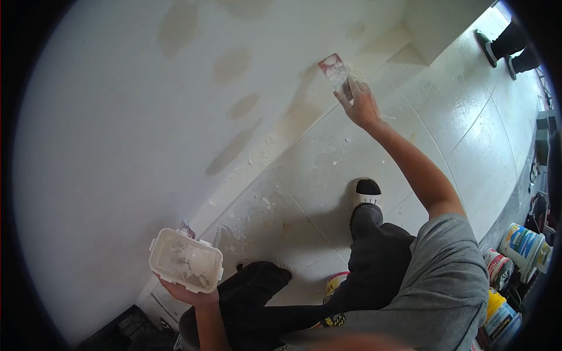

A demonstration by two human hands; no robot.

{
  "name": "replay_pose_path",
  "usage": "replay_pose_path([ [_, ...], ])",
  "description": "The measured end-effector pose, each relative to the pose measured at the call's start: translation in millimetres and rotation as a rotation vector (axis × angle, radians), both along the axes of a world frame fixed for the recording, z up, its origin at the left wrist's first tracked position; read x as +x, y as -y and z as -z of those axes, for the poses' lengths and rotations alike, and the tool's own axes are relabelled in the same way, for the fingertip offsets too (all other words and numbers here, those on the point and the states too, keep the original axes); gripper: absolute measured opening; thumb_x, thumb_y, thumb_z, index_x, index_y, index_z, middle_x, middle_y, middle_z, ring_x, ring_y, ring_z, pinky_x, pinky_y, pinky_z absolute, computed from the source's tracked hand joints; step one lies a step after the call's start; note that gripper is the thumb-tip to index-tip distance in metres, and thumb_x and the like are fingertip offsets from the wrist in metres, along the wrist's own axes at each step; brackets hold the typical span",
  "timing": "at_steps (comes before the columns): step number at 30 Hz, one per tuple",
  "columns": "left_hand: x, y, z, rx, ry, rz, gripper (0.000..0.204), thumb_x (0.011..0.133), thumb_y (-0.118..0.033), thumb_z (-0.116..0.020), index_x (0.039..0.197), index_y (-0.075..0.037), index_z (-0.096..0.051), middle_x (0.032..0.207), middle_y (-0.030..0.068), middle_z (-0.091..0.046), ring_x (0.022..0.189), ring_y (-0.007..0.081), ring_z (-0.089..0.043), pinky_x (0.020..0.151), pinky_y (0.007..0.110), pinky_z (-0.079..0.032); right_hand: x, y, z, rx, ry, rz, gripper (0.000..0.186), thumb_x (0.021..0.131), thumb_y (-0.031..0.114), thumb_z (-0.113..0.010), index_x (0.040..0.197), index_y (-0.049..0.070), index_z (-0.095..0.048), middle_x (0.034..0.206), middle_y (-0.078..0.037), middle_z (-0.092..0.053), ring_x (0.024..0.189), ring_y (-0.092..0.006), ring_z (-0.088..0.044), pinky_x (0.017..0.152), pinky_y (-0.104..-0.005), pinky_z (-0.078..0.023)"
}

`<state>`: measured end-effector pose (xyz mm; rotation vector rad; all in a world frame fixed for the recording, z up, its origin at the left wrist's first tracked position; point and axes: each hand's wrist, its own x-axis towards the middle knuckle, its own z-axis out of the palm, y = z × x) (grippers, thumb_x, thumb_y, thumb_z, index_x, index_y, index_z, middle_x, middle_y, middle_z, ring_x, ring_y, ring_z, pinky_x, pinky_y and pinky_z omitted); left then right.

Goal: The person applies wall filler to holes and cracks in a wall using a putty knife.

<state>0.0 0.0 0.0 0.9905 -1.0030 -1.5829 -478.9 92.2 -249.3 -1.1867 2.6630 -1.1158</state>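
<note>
My right hand [360, 105] reaches far out to the foot of the white wall [105, 128]. Its fingers are closed round the near end of a putty knife [335, 69], whose flat reddish face is smeared with white. The knife lies against or very close to the wall; I cannot tell if it touches. My left hand [190, 294] grips a clear plastic tub [186, 260] from below, at the lower left. White filler or powder coats the tub's inside. A small dark reddish thing [187, 229] shows just behind the tub's rim; its kind is unclear.
Beige patches [233, 64] mark the wall. White crumbs lie along the skirting ledge [257, 157] and on the tiled floor [316, 169]. Several paint buckets [521, 245] stand at the lower right. A black crate [120, 330] sits lower left. Another person's feet [486, 47] are at the upper right.
</note>
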Motion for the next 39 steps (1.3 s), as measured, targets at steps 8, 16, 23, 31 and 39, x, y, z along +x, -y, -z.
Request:
replay_pose_path([
  [8,-4,-1,-3,0.023,-0.017,0.012,0.054,0.104,-0.046,-0.028,0.146,-0.014,-0.041,0.139,0.0090,-0.053,0.124,0.0308,-0.056,0.100,0.051,-0.052,17,6,-27,0.035,0.251,0.036,0.030,0.087,0.025,-0.068,0.098,-0.002,-0.066,0.083,-0.018,-0.069,0.076,-0.0349,-0.066,0.073,-0.0441,-0.053],
  [16,0,-1,-2,0.031,-0.016,0.004,0.056,0.104,-0.048,-0.027,0.147,-0.015,-0.040,0.140,0.0094,-0.051,0.126,0.0310,-0.055,0.101,0.051,-0.051,15,14,-29,-0.196,0.698,0.127,0.024,0.094,0.018,-0.064,0.101,-0.005,-0.067,0.073,-0.010,-0.067,0.060,-0.0124,-0.061,0.054,-0.0274,-0.052],
  [23,3,-1,-2,0.066,-0.056,0.023,0.059,0.103,-0.051,-0.026,0.148,-0.015,-0.039,0.142,0.0102,-0.050,0.127,0.0322,-0.054,0.101,0.052,-0.052,2,20,-56,-0.258,0.907,0.100,0.029,0.091,0.020,-0.071,0.098,-0.008,-0.069,0.084,-0.012,-0.071,0.067,-0.0146,-0.067,0.061,-0.0238,-0.056],
  [31,-1,-1,-1,0.013,0.006,0.022,0.057,0.103,-0.050,-0.029,0.147,-0.014,-0.041,0.141,0.0106,-0.051,0.126,0.0313,-0.055,0.101,0.050,-0.051,-17,43,-74,-0.278,1.192,0.049,0.026,0.093,0.014,-0.064,0.098,-0.011,-0.061,0.091,-0.016,-0.068,0.076,-0.0195,-0.069,0.072,-0.0258,-0.061],
  [39,-6,-2,-4,0.010,-0.046,0.055,0.055,0.103,-0.048,-0.030,0.145,-0.014,-0.043,0.139,0.0100,-0.053,0.126,0.0305,-0.055,0.103,0.049,-0.049,-6,50,-92,-0.250,1.354,0.001,0.028,0.097,0.011,-0.055,0.114,-0.008,-0.043,0.094,-0.019,-0.063,0.070,-0.0145,-0.061,0.059,-0.0230,-0.053],
])
